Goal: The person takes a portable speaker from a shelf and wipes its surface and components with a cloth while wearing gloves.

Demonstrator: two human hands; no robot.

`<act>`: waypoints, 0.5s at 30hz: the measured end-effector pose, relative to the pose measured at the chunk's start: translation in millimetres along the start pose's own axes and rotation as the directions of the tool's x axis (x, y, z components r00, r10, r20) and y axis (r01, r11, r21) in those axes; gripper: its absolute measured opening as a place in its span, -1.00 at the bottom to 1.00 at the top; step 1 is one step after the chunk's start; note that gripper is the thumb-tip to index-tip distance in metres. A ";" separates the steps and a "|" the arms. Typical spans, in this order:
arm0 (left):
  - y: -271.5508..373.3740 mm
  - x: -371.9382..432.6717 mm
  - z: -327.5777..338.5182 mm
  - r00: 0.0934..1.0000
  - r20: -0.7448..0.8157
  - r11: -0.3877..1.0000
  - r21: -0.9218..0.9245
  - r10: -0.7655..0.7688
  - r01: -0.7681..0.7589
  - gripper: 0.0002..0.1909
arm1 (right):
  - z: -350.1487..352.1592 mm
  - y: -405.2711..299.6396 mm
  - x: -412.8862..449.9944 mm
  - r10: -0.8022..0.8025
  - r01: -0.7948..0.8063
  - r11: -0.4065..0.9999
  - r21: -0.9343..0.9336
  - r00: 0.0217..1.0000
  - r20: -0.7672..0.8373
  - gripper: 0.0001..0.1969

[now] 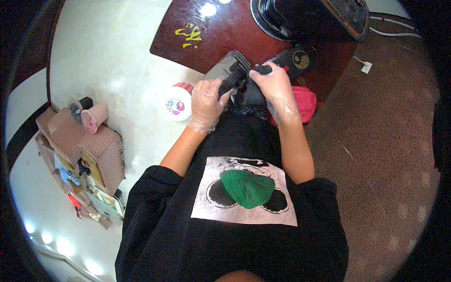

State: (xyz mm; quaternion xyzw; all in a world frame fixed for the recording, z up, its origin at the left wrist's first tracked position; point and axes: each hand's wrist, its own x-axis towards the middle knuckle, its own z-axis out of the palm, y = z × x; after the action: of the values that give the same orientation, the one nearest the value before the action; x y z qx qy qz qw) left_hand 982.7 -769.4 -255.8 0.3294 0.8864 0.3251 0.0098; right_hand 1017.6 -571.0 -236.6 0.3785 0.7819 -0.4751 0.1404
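Both hands wear clear plastic gloves and meet over a dark object just in front of my body. My left hand (208,98) grips a black, fuzzy-looking piece (230,83), its exact kind unclear. Closed around another dark piece (263,69) is my right hand (276,84); whether the two pieces are joined cannot be told. Behind them lies a grey plastic case or device with ridges (223,66). A red cloth-like item (306,105) sits beside my right wrist. To the left of my left hand is a round white lid with cartoon pictures (177,104).
A dark red glossy table (211,35) with yellow characters holds a large black appliance (299,17) at the back. A black item with a round emblem (300,59) lies to the right. On the left floor stand patterned boxes (102,155) and a pink bin (95,117). A white plug (366,67) lies at right.
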 end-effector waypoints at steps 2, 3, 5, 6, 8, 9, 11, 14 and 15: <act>5.2 2.2 -2.1 1.000 0.006 1.000 -0.026 -0.010 0.010 -0.57 | 11.2 12.1 4.9 0.043 -0.045 0.987 0.157 0.999 0.016 -0.64; 4.9 4.1 -4.6 1.000 0.003 1.000 -0.022 -0.012 0.012 -0.57 | 9.7 8.7 2.9 0.038 -0.041 0.987 0.158 0.999 0.019 -0.64; 4.3 10.9 -12.7 0.993 0.111 0.999 -0.032 0.029 -0.026 -0.59 | 2.7 1.0 -3.5 0.037 -0.033 0.986 0.163 0.999 -0.017 -0.64; 3.6 14.6 -17.9 0.994 0.108 0.999 -0.030 0.032 -0.029 -0.59 | 1.6 13.8 -0.7 0.042 -0.042 0.969 0.243 0.999 0.003 -0.64; 1.0 22.5 -29.9 0.936 0.277 0.974 0.005 0.218 -0.229 -0.66 | -9.7 25.4 1.3 0.023 -0.026 0.968 0.249 1.000 0.017 -0.63; 0.5 26.7 -34.0 0.935 0.280 0.974 0.004 0.217 -0.228 -0.66 | -16.9 26.0 -0.9 0.008 -0.015 0.973 0.229 0.999 0.034 -0.63; -4.2 36.7 -37.4 0.854 0.374 0.912 0.048 0.362 -0.407 -0.68 | -31.3 22.1 -3.4 0.034 -0.058 0.973 0.224 0.993 0.109 -0.68; -22.2 38.2 -32.3 0.833 0.405 0.897 0.066 0.376 -0.437 -0.69 | -39.2 21.3 -8.4 0.016 -0.054 0.967 0.248 0.988 0.153 -0.72; -24.6 37.5 -30.9 0.834 0.410 0.905 0.046 0.370 -0.424 -0.68 | -37.5 24.3 -10.1 -0.050 0.020 0.982 0.188 0.987 0.151 -0.73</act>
State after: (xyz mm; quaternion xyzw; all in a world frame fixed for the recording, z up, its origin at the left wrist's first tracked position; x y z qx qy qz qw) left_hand 932.0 -779.0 -238.5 0.5644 0.7983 0.1867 0.0965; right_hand 1047.2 -537.4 -227.1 0.3380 0.7273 -0.5765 0.1564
